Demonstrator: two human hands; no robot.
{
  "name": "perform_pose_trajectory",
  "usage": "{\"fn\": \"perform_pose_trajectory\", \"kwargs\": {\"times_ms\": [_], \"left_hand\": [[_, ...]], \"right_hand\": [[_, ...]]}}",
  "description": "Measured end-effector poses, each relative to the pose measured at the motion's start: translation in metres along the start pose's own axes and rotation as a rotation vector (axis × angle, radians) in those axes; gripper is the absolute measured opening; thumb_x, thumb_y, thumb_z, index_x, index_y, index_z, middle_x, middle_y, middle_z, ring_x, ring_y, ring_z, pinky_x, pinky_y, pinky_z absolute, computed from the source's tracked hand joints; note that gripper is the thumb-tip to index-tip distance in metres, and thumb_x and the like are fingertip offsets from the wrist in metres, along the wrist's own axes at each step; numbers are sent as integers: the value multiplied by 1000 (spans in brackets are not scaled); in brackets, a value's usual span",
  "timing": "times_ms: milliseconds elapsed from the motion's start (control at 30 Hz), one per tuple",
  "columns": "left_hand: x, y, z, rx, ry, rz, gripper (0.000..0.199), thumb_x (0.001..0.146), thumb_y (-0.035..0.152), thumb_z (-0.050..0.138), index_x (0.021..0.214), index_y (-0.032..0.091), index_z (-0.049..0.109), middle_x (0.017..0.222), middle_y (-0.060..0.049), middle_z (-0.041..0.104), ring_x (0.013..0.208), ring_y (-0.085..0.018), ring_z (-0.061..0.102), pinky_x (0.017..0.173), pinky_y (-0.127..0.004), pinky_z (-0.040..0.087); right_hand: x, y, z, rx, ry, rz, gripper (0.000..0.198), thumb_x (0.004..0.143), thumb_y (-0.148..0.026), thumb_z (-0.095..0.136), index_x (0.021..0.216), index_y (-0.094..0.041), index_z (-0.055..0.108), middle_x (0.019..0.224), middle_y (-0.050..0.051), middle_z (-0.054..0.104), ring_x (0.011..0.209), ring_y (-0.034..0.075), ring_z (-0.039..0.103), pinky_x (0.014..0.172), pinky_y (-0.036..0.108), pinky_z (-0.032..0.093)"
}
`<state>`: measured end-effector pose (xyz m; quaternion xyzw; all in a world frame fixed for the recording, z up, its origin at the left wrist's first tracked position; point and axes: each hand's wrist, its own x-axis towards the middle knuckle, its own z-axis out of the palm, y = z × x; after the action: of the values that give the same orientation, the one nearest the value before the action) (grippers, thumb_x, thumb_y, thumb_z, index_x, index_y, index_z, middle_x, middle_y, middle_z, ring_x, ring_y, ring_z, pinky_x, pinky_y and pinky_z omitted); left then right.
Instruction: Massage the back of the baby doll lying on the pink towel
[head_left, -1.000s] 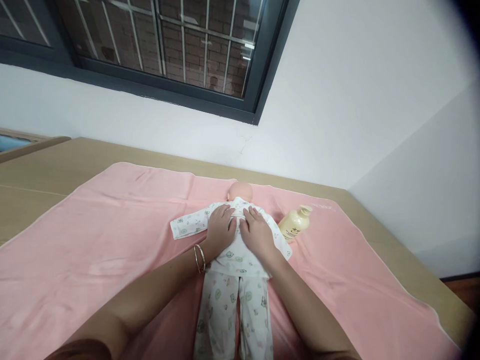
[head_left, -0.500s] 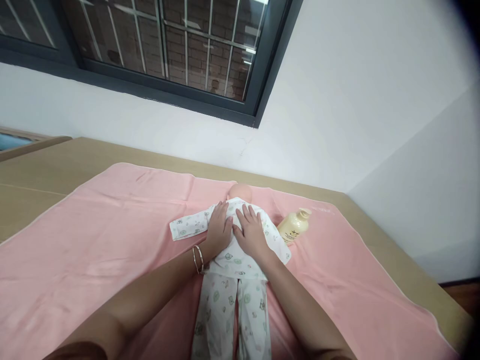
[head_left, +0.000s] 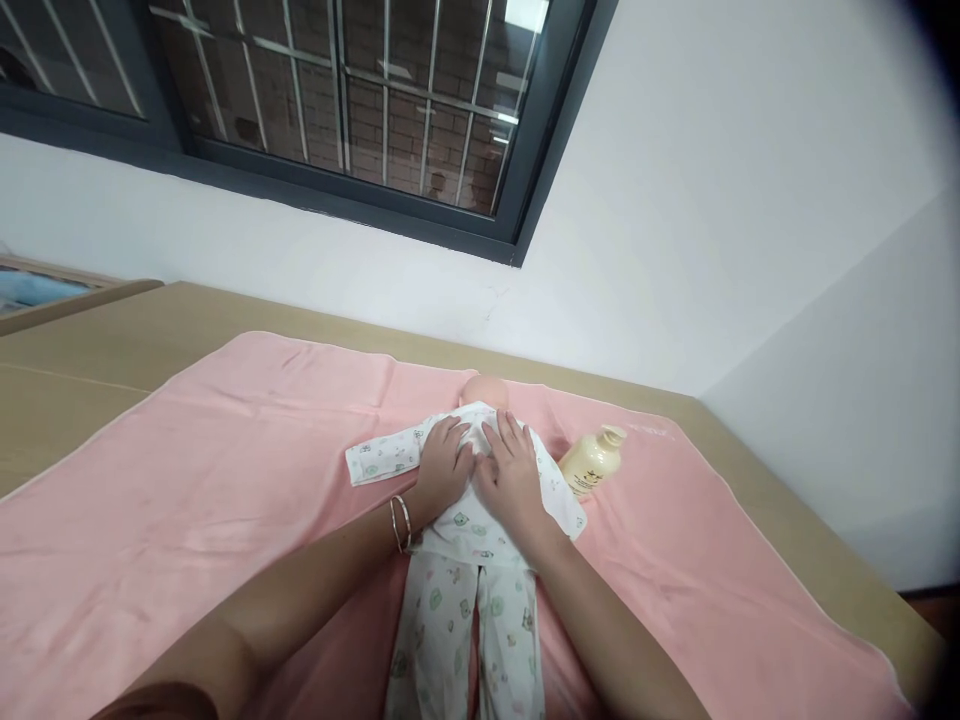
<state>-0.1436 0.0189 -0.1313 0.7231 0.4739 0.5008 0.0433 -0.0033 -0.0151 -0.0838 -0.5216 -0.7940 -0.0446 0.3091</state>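
A baby doll (head_left: 484, 391) lies on a pink blanket (head_left: 247, 450), its round head toward the wall. It wears a white printed top (head_left: 469, 530) and matching trousers (head_left: 442, 620). On the left of the doll's chest rests my left hand (head_left: 442, 465), fingers stretched out, with two bangles (head_left: 401, 523) at the wrist. Beside it my right hand (head_left: 514, 475) lies flat on the right of the chest, fingers extended upward. The two thumbs are close together at the middle. Neither hand grips anything. My hands cover part of the top.
A cream-coloured bottle (head_left: 592, 462) lies tilted on the blanket, right of the doll's sleeve. Around the blanket shows the wooden tabletop (head_left: 202, 310). Behind it rises a white wall (head_left: 637, 250) with a dark-framed, barred window (head_left: 420, 110). A raised wooden edge (head_left: 112, 295) stands at far left.
My right hand has shifted slightly, its fingers pointing more straight up the chest. My left hand stays on the doll with its fingers a little more bent. The whole view has moved slightly.
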Motion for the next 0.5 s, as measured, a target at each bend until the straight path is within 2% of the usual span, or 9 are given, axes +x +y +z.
{"fn": "perform_pose_trajectory", "kwargs": {"times_ms": [133, 300, 500], "left_hand": [[0, -4, 3, -6, 3, -37, 31, 93, 26, 40, 118, 18, 58, 126, -11, 56, 120, -23, 51, 107, -48, 42], [-2, -6, 2, -44, 12, -49, 32, 92, 24, 41, 119, 19, 58, 130, -11, 57, 124, -23, 50, 109, -49, 40], [-2, -5, -2, -66, 22, -82, 34, 92, 27, 41, 119, 20, 59, 124, -10, 61, 120, -24, 54, 107, -51, 42]], "right_hand": [[-4, 0, 15, 33, -39, 57, 44, 93, -22, 40, 133, -16, 55, 149, 9, 41, 144, 24, 26, 118, 50, 16], [-8, -1, 26, 75, 22, 66, 43, 93, -22, 39, 131, -15, 58, 146, 8, 46, 142, 23, 30, 119, 48, 15], [-8, -4, 28, 110, 79, 76, 42, 90, -17, 40, 125, -17, 62, 140, 8, 52, 139, 23, 36, 118, 48, 21]]}}
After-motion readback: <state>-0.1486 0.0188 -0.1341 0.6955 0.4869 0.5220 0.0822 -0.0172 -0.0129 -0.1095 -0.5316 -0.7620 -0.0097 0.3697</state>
